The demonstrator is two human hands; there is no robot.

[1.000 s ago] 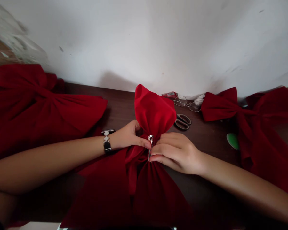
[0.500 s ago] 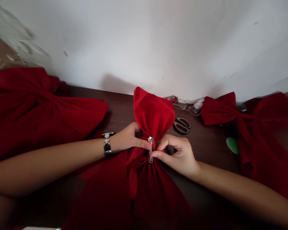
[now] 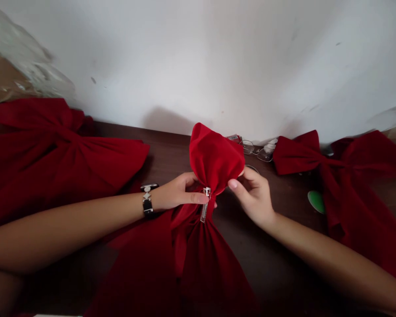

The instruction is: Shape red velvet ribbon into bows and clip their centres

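Red cloth is filling the middle of the head view: a large red fabric bow is sitting above the dark brown table, with its puffed upper loop pointing to the white wall and its tails spreading toward the person. A narrow silver metal clip is lying along its gathered middle. The left hand is closing around this middle — the thumb is crossing the clip, and the other fingers are going behind the cloth. The right hand is standing half curled at the loop's lower right edge; whether it is really pinching the cloth, I cannot tell. The step in hand seems to be arranging the loop beside the clip. In my judgement, the next move is calling for a steady left thumb and light right fingers — pulling hard could be shifting the clip.
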